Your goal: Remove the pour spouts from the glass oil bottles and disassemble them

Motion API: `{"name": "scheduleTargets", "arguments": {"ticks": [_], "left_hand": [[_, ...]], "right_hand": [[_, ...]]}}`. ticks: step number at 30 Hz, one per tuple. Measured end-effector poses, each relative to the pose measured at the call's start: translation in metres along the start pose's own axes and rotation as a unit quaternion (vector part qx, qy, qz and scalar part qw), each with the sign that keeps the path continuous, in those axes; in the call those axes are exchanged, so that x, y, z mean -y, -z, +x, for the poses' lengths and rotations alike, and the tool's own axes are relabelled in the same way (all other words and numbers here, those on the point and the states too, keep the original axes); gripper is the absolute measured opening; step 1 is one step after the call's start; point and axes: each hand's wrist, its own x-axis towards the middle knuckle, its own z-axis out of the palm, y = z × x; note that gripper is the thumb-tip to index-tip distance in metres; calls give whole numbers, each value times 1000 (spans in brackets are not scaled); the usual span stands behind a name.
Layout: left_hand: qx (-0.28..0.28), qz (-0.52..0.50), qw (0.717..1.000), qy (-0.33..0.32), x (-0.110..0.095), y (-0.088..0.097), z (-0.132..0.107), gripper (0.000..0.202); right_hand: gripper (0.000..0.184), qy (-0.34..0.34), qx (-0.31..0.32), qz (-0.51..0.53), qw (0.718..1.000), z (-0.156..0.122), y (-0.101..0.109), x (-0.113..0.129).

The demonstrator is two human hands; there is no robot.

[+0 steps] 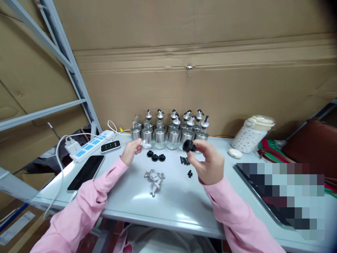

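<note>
My left hand (pixel 131 151) pinches a small silver pourer spout (pixel 146 144) above the table, left of centre. Between the thumb and fingers of my right hand (pixel 207 161) is a black ribbed stopper (pixel 187 146), its round end turned toward my left hand. Several black stoppers (pixel 155 157) lie between the hands. Closer to me is a small pile of silver spouts (pixel 154 180). Short black strips (pixel 184 161) and tiny black pieces (pixel 190 173) lie near my right hand. Glass bottles with metal bands (pixel 159 136) stand in rows behind, many topped with pourers.
A power strip (pixel 93 146), a small device (pixel 111 146) and a phone (pixel 86 173) lie at the left. At the right are a dotted flask (pixel 251 135), a white round case (pixel 235 153) and a partly pixelated dark-edged flat object (pixel 259 195). Cardboard (pixel 195 91) rises behind the table.
</note>
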Motion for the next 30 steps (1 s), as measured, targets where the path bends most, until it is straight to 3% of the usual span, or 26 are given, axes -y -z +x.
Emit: {"name": "scheduleTargets", "arguments": {"ticks": [2, 4, 8, 13, 16, 21, 25, 30], "left_hand": [[31, 44, 998, -15, 9, -1, -4, 43], [67, 92, 993, -31, 19, -7, -9, 38], [127, 167, 976, -63, 34, -20, -16, 25], [243, 334, 898, -152, 40, -21, -18, 19], [252, 365, 881, -166, 39, -19, -19, 25], [201, 310, 903, -218, 33, -19, -24, 41], [235, 227, 902, -284, 31, -27, -32, 67], [273, 211, 897, -276, 35, -40, -40, 52]], "right_hand": [[14, -30, 35, -5, 999, 2, 0, -7], [15, -43, 110, -11, 993, 1, -6, -17], [18, -105, 270, -44, 956, 0, -21, -34], [21, -158, 406, -97, 895, 16, -40, -43], [18, -139, 467, -138, 862, 25, -54, -46], [20, -111, 524, -172, 827, 28, -84, -51], [25, -97, 543, -156, 819, 25, -108, -53], [29, -100, 573, -124, 804, 17, -126, -54]]}}
